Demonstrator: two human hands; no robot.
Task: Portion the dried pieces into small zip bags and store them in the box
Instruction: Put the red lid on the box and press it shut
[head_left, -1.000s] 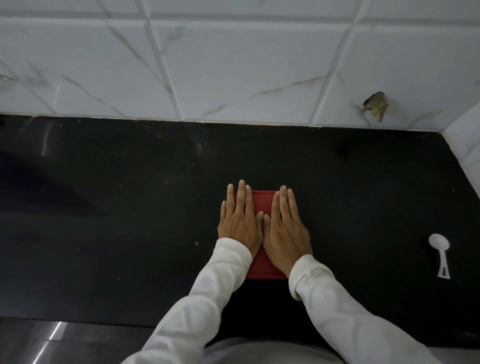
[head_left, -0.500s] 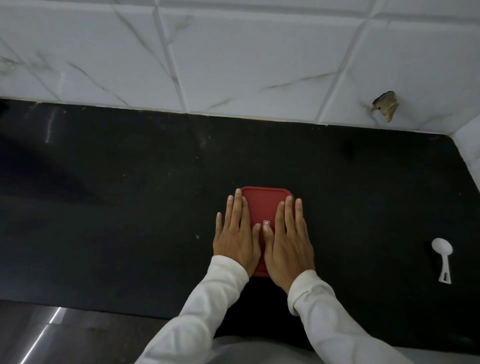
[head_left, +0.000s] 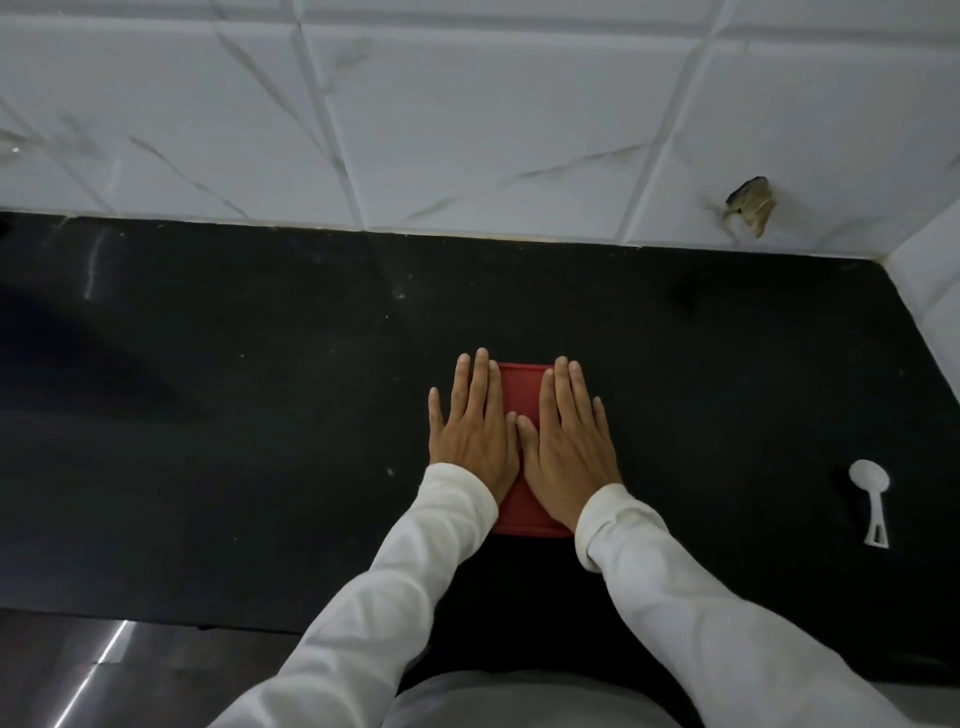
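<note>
A box with a red lid (head_left: 521, 391) sits on the black counter (head_left: 260, 415), in the middle and close to me. Both my hands lie flat on the lid, palms down, fingers stretched out. My left hand (head_left: 471, 431) covers its left side and my right hand (head_left: 571, 441) its right side, thumbs touching in the middle. Only a red strip between my hands and the near edge (head_left: 524, 517) show. The box body and its contents are hidden, and no zip bags or dried pieces are in view.
A small white plastic scoop (head_left: 871, 491) lies on the counter at the right. White marble-look tiles (head_left: 467, 130) form the back wall, with a chipped hole (head_left: 750, 205) at the right. A side wall (head_left: 930, 291) closes the right end. The counter's front edge (head_left: 156, 618) runs below.
My hands slid back toward me, baring the lid's far part, and have now moved forward again and a little apart, toward the lid's long sides.
</note>
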